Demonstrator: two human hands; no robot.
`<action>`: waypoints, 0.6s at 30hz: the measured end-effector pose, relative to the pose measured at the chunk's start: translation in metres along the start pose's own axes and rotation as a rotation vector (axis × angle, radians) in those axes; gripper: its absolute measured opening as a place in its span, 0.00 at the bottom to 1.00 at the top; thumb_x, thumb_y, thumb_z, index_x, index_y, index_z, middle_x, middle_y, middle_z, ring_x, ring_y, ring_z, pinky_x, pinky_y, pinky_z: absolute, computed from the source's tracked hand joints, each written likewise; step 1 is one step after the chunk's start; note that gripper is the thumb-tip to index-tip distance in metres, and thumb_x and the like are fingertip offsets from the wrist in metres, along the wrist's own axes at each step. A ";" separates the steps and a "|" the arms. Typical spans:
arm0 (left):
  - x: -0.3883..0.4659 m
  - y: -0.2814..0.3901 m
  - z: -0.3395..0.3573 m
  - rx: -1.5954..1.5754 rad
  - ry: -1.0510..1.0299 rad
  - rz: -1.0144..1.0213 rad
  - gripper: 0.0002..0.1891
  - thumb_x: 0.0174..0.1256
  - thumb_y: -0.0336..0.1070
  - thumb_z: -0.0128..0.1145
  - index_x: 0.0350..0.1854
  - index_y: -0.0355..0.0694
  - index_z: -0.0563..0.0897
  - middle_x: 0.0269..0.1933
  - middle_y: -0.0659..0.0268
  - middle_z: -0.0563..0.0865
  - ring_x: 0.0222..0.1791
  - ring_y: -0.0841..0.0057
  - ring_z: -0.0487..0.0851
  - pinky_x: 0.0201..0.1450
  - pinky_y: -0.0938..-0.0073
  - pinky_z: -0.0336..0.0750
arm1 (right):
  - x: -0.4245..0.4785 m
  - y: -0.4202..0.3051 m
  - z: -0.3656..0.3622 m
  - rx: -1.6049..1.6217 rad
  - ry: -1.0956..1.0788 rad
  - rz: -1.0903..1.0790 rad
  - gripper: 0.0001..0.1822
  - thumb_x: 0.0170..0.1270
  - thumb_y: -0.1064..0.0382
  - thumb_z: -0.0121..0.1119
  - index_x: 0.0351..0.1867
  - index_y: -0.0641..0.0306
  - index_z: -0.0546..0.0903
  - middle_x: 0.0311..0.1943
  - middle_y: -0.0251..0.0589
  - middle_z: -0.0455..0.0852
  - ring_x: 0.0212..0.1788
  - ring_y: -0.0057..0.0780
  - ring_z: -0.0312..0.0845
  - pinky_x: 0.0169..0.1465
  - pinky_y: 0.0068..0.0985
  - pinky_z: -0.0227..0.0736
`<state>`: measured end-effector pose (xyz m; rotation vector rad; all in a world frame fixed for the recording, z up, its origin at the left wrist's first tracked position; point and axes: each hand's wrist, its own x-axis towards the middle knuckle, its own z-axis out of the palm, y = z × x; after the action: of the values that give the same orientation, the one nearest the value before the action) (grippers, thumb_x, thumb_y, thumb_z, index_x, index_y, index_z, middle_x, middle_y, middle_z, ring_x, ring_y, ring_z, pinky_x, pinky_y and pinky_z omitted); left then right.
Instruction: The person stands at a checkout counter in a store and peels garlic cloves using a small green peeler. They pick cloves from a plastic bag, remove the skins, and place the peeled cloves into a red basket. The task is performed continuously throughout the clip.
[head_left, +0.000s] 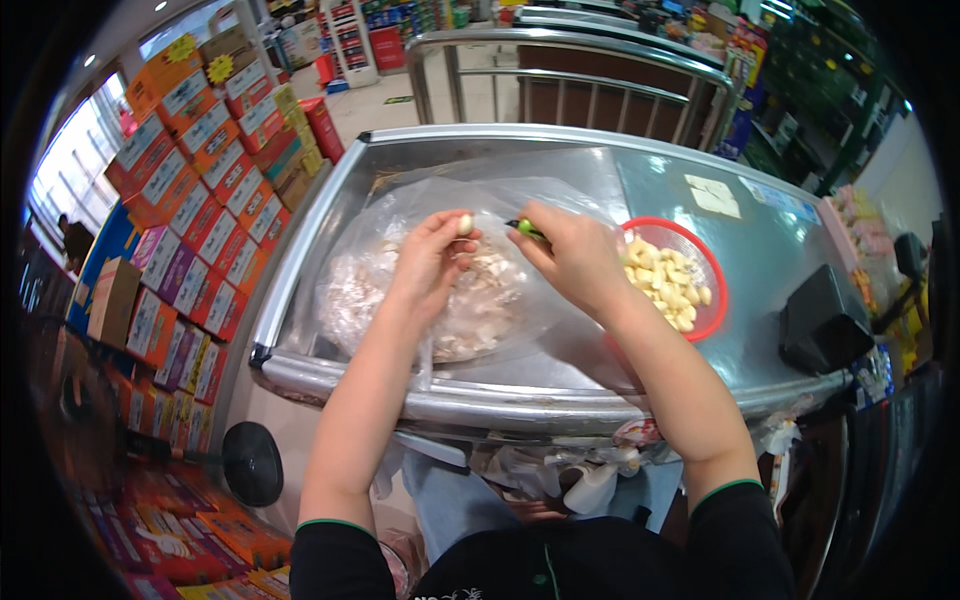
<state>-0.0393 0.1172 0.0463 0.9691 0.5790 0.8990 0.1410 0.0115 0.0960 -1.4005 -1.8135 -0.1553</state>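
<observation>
Between the thumb and fingers of my left hand (431, 259) is a pale garlic clove (466, 224). My right hand (574, 251) grips a small tool with a green handle (531, 230); its dark end points toward the clove, and the two do not touch. Beneath both hands lies a clear plastic bag (352, 289) spread on the metal counter, with garlic skins and bulb pieces (480, 322) in it. To the right of my right hand, a red plastic colander (721, 289) holds many peeled garlic cloves (664, 277), partly hidden by my right forearm.
A black device (825, 319) stands at the counter's right end. The raised metal rim (525, 397) runs along the near edge. Stacked cartons (217, 180) line the left side, and a steel railing (570, 75) stands beyond the counter. Plastic bags (525, 465) hang below the near edge.
</observation>
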 end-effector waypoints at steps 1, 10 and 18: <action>0.000 0.000 -0.001 0.005 -0.008 0.009 0.10 0.75 0.36 0.54 0.51 0.37 0.80 0.40 0.64 0.85 0.35 0.82 0.80 0.36 0.84 0.74 | 0.002 -0.005 -0.007 0.030 0.058 -0.011 0.07 0.67 0.61 0.64 0.36 0.61 0.80 0.22 0.40 0.80 0.25 0.35 0.81 0.28 0.31 0.70; -0.007 0.005 0.020 0.403 -0.142 -0.049 0.13 0.76 0.34 0.51 0.56 0.36 0.80 0.41 0.63 0.86 0.35 0.85 0.81 0.37 0.85 0.74 | 0.013 -0.014 -0.099 1.037 0.655 0.032 0.09 0.76 0.60 0.55 0.38 0.62 0.77 0.20 0.25 0.67 0.21 0.11 0.57 0.25 0.15 0.52; -0.007 0.008 0.024 0.368 -0.158 -0.051 0.20 0.75 0.33 0.52 0.67 0.36 0.72 0.40 0.60 0.86 0.32 0.84 0.81 0.34 0.85 0.74 | -0.040 0.100 -0.161 -0.408 0.178 0.484 0.18 0.64 0.52 0.66 0.42 0.67 0.81 0.28 0.41 0.82 0.31 0.31 0.79 0.37 0.29 0.73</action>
<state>-0.0276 0.1023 0.0644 1.3385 0.6432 0.6735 0.3120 -0.0690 0.1387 -2.0008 -1.2959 -0.3977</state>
